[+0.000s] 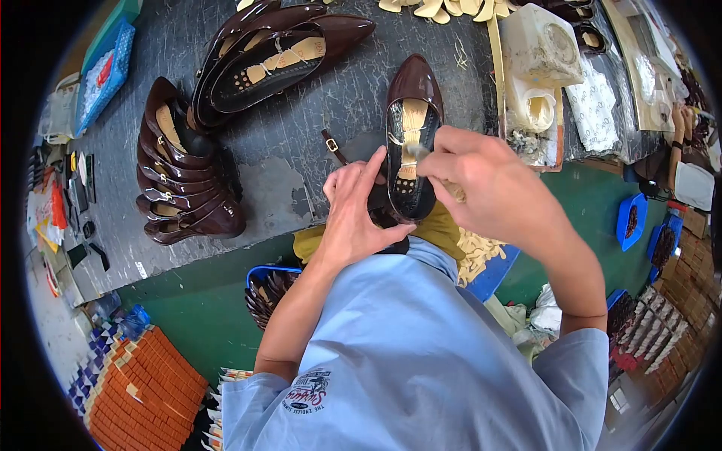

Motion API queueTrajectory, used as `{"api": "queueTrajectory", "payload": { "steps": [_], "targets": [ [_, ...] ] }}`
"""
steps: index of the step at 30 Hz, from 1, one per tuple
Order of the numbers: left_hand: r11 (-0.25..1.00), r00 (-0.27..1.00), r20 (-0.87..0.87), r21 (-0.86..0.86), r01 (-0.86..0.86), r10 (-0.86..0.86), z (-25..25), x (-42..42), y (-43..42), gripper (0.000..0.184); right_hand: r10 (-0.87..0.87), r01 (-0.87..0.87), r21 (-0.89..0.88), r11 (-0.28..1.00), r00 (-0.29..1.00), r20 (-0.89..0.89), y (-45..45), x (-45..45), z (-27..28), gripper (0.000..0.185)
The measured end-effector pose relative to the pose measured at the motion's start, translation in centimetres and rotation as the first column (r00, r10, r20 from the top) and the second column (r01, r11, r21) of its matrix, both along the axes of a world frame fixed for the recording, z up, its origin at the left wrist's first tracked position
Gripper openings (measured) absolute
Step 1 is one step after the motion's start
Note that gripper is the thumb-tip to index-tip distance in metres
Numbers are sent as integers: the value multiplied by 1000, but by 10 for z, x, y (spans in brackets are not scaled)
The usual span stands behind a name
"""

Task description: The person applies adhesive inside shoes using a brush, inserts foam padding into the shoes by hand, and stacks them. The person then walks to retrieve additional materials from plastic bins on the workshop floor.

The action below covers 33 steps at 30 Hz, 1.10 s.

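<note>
A dark brown patent pointed shoe (pixel 415 84) lies on the dark worktop in front of me, toe pointing away. Inside it I see a tan insole with a black, shiny lining. My left hand (pixel 350 207) is wrapped around the heel end, thumb at the back and index finger along the left side. A loose strap with a buckle (pixel 331 144) sticks out by that hand. My right hand (pixel 485 177) is closed over a small tool (pixel 418 152) whose greyish tip touches the insole; its handle is mostly hidden, and its kind is unclear.
Several matching shoes (pixel 188 184) stand nested at left, with more shoes (pixel 278 64) behind. Cream insole pieces (pixel 440 9) lie at the back edge. A stained white container (pixel 540 49) stands right. Blue baskets (pixel 632 222) sit on the green floor; another person's arm (pixel 676 154) shows far right.
</note>
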<state>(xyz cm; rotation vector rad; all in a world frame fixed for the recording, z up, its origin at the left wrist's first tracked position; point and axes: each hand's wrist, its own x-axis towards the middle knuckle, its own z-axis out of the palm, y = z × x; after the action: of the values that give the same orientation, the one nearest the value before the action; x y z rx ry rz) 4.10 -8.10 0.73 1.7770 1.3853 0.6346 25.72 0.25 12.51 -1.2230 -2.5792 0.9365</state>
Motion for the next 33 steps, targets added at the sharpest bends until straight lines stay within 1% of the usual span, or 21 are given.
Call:
{"api": "queueTrajectory", "payload": {
  "steps": [2, 5, 8, 12, 15, 19, 22, 26, 27, 30, 33],
  "targets": [
    [1000, 1000, 0, 18, -1, 1, -1, 1, -1, 121, -38, 34, 193, 981, 999, 16, -11, -3, -15, 27],
    [999, 1000, -5, 41, -14, 14, 0, 5, -1, 120, -145, 159, 374, 914, 987, -67, -21, -10, -48, 30],
    [998, 999, 10, 59, -35, 34, -2, 10, -4, 120, -168, 220, 507, 833, 975, -146, -24, -14, -83, 28],
    [998, 999, 17, 56, -40, 39, -4, 11, -6, 120, -246, 353, 635, 687, 935, -255, -23, -22, -109, 21],
    [998, 999, 22, 56, -42, 41, -4, 12, -7, 119, -360, 503, 611, 611, 864, -351, -30, -28, -106, 14],
    [998, 998, 45, 42, -46, 44, -4, 11, -7, 118, -476, 663, 468, 584, 747, -464, -58, -34, -97, 10],
    [999, 998, 48, 23, -33, 32, -3, 9, -6, 119, -549, 711, 336, 617, 695, -464, -84, -37, -81, 8],
    [998, 999, 36, 54, -32, 31, -6, 10, -7, 121, -614, 728, 216, 651, 672, -415, -112, -40, -58, 6],
    [998, 999, 31, 61, -32, 30, -6, 10, -7, 122, -626, 727, 204, 656, 675, -390, -116, -40, -52, 6],
    [998, 999, 26, 63, -30, 28, -7, 10, -8, 122, -653, 721, 98, 686, 669, -354, -120, -37, -38, 7],
    [998, 999, 27, 59, -28, 27, -7, 10, -9, 122, -627, 707, 52, 706, 657, -418, -110, -32, -29, 14]
  ]
}}
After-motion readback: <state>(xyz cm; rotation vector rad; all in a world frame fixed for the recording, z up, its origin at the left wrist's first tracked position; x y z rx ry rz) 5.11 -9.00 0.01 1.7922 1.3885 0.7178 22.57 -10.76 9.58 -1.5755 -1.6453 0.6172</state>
